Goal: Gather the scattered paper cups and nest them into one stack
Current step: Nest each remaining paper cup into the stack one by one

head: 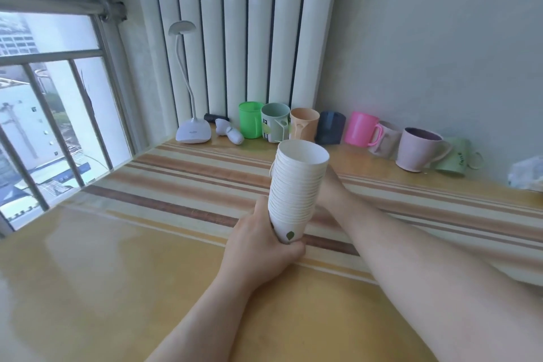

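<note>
We count one table (117, 273), bare of loose cups. Beyond the grip: nine plastic mugs (361, 128) along the wall, one lamp (192, 132). One stack of paper cups (296, 188), rims too blurred to count, tilts up from our left hand (258, 247), closed round its base. Right hand (333, 188) mostly hidden behind the stack; its grasp we cannot tell.

Light: soft daylight from the window (50, 114) at left of frame, evenly bright.
Glare: pale sheen on the bench (88, 258), lower left.
Shadows: faint, falling rightward.
Distortion: wide-angle bending at the edges.
Focus: slightly soft overall; far-right edge blurred.
</note>
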A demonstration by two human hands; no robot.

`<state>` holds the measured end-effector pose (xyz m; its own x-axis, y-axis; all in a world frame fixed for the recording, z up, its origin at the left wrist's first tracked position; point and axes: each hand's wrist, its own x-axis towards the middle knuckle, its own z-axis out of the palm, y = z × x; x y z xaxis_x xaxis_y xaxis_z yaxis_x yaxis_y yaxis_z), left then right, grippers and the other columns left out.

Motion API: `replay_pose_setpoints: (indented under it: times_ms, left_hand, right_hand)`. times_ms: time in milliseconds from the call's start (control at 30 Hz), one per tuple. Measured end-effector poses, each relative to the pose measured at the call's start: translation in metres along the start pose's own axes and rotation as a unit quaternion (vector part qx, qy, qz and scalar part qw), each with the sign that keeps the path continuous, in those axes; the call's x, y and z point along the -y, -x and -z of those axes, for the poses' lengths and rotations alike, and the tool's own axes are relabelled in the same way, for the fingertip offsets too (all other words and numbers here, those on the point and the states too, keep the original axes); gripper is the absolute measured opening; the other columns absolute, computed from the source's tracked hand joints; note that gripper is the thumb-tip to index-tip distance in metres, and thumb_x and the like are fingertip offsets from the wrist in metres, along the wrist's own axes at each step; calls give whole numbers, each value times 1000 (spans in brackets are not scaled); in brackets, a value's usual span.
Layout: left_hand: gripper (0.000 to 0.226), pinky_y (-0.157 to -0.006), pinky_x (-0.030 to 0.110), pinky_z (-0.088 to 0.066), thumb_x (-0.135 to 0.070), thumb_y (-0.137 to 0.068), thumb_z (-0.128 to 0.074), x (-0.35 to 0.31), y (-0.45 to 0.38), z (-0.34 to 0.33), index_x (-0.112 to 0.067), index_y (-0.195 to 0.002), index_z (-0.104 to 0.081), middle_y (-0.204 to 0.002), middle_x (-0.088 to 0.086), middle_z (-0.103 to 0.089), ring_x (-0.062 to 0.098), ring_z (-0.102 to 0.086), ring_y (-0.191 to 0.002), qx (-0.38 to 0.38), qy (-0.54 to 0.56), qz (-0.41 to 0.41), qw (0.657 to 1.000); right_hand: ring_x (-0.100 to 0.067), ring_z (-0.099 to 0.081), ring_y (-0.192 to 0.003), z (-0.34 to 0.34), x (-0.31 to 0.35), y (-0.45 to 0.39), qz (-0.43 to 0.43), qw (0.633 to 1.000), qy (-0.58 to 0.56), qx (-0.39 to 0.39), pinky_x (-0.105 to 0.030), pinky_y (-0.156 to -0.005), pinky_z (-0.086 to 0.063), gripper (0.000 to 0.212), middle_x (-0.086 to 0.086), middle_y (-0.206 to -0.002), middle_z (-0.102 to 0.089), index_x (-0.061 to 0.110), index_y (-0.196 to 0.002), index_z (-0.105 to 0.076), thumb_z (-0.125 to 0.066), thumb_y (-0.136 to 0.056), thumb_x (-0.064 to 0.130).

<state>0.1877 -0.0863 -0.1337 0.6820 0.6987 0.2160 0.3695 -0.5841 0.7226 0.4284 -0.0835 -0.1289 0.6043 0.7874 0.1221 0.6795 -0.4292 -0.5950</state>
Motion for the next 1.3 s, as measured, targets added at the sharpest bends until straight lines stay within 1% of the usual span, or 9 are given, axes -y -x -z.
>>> replay_pose_setpoints:
  times_ms: [67, 133, 267, 567, 733, 867, 1000, 1200, 1300]
  left_hand:
    - [53, -78, 39, -57, -52, -69, -79, -2, 2, 2, -33, -108, -48, -96, -15, -63, 10, -61, -91, 1, -7, -1, 1000]
    - [55, -80, 40, -57, -52, -71, -80, -4, 3, 4, -32, -112, -50, -98, -15, -64, 12, -62, -94, 6, -12, 1, 1000]
    - [59, -85, 42, -58, -55, -72, -82, -9, 7, 11, -33, -119, -54, -101, -18, -69, 14, -65, -100, 26, -12, 5, 1000]
    - [58, -84, 38, -63, -45, -60, -94, -56, 12, 8, -38, -110, -66, -97, -18, -76, 6, -72, -91, 161, -34, 16, 986]
    - [61, -82, 38, -61, -46, -62, -93, -108, 41, -50, -39, -114, -61, -100, -19, -72, 10, -69, -95, 185, -29, -53, 981]
    - [66, -85, 42, -61, -52, -61, -87, -127, 59, -84, -37, -118, -57, -100, -18, -70, 16, -66, -104, 161, -14, -64, 985]
    - [65, -87, 41, -60, -50, -64, -88, -130, 64, -91, -35, -120, -59, -98, -19, -69, 17, -66, -104, 139, -5, -58, 989]
    - [67, -89, 43, -59, -53, -64, -88, -127, 68, -91, -35, -122, -58, -101, -18, -71, 17, -67, -104, 127, 10, -76, 989]
    - [69, -89, 41, -59, -52, -65, -89, -124, 69, -92, -35, -124, -57, -103, -18, -71, 16, -67, -104, 124, 19, -81, 989]
  right_hand:
    - [-30, -63, -94, 19, 14, 21, -21, 991, 123, 45, -43, -86, -54, 16, -6, -93, -67, 20, -82, -55, -63, -96, 18]
    - [-29, -65, -99, 43, 30, 55, -36, 983, 169, 59, -37, -82, -50, 12, 0, -97, -68, 20, -94, -60, -68, -87, 26]
    - [-28, -65, -111, 71, -1, 103, -161, 984, -74, 25, -37, -86, -53, 54, 0, -120, -68, 25, -125, -57, -80, -77, 14]
    - [-17, -68, -105, 122, -69, 214, -214, 919, -316, -94, -42, -93, -58, 46, 4, -120, -72, 23, -122, -66, -92, -84, 23]
    - [-19, -58, -75, 192, -37, 234, -176, 785, -563, -190, -34, -74, -51, 22, 2, -100, -67, 24, -113, -68, -82, -96, 25]
    - [-15, -69, -80, 232, 1, 248, -20, 848, -500, -176, -32, -77, -51, 26, 2, -97, -75, 18, -112, -70, -83, -90, 20]
    - [-29, -73, -124, 217, 3, 255, -7, 929, -347, -128, -48, -103, -61, 63, -8, -130, -77, 14, -130, -69, -95, -74, 23]
    - [-28, -70, -129, 186, -4, 258, -31, 916, -395, -64, -53, -113, -53, 51, -6, -131, -77, 27, -125, -70, -93, -79, 28]
    - [-28, -69, -132, 182, -4, 264, -30, 902, -428, -36, -43, -101, -55, 33, -3, -135, -77, 32, -123, -70, -81, -96, 18]
